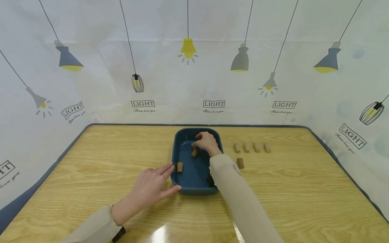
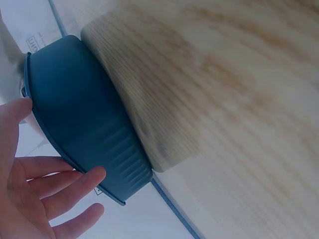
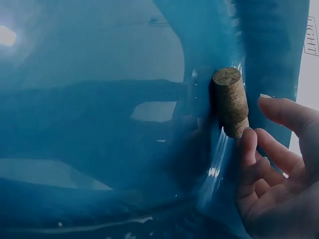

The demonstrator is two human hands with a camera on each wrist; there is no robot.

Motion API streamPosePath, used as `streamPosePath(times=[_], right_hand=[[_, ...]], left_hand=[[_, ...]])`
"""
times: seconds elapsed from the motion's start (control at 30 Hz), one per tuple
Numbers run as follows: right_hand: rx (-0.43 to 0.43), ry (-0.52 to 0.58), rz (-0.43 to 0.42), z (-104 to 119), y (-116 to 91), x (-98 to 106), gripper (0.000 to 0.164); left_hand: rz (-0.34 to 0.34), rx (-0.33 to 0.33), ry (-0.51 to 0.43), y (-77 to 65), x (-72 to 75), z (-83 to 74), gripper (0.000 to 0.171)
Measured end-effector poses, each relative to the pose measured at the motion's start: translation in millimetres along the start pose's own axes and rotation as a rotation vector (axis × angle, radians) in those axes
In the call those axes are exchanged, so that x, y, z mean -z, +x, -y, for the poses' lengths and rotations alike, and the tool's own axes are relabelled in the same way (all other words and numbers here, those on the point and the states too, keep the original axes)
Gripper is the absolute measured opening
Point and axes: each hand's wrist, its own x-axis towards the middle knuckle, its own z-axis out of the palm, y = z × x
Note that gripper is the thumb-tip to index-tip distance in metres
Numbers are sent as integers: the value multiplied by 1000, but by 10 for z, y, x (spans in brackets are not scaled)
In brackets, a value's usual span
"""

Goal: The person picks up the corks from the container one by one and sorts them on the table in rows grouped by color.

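Observation:
A blue rectangular bin (image 1: 199, 191) stands on the table. My left hand (image 1: 152, 184) rests at its near left corner, fingers spread and fairly straight, thumb and fingertips at the rim; the left wrist view shows this hand (image 2: 55, 194) against the bin's outer wall (image 2: 84, 99). Inside the bin, my right hand (image 1: 207, 141) reaches down to a cork (image 1: 194, 153). In the right wrist view two corks show end to end, the upper cork (image 3: 230, 94) untouched. Bent fingers of the right hand (image 3: 279, 174) meet the lower cork (image 3: 236, 129), the thumb standing apart.
Another cork (image 1: 180, 167) sits in the bin by its left wall. Right of the bin, several corks (image 1: 246, 147) form a row, with a darker cork (image 1: 240, 163) nearer me. A dark object (image 1: 210, 179) shows in the bin beside the right sleeve. A printed backdrop rises behind the table.

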Motion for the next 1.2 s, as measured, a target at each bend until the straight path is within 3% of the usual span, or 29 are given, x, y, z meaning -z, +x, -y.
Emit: streamPosePath(times=[0.27,0.7,1.0,1.2], right_hand=[[-46,-72,51,-6,12,-32,45],[-87,-153,54,-3,48,-80,44],[-77,-152,56,-9,47,-68,41],[-14,-117,60,31,44,41,39]], left_hand=[[9,5,-11,0,5,-4,66],[12,9,-9,-2,5,-4,65],[22,13,-7,-1,0,-5,66],[8,11,-8,1,-2,-5,66]])
